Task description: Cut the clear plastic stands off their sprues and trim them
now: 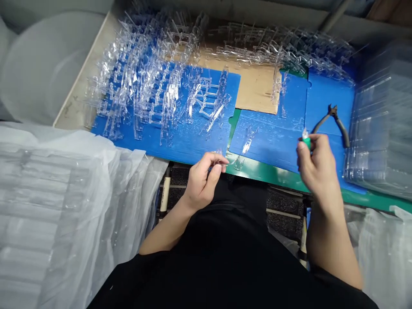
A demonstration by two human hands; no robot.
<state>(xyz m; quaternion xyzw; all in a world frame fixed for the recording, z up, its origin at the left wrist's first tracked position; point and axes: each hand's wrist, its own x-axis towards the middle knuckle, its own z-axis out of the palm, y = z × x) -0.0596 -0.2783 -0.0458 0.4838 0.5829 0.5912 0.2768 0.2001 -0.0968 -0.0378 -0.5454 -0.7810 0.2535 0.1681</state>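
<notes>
Near the front edge of the bench, my left hand (pixel 206 178) is closed, pinching a small clear plastic part (pixel 219 162) that the fingers partly cover. My right hand (pixel 317 161), off to the right, is wrapped round a small tool with a green handle (pixel 306 141). Its tip is pale and points up and away from me; I cannot make out its exact kind. Between the hands a loose clear plastic piece (pixel 247 143) lies on the blue sheet (pixel 273 133), with another clear piece (pixel 239 163) at the green edge.
Branched clear plastic mouldings (pixel 141 86) are heaped at the left, with more (pixel 273 49) along the back. Side cutters (pixel 333 118) lie beyond my right hand. Stacked clear trays (pixel 380 124) stand at the right. Brown cardboard (pixel 257 88) lies mid-bench; bagged trays (pixel 38 206) fill the left foreground.
</notes>
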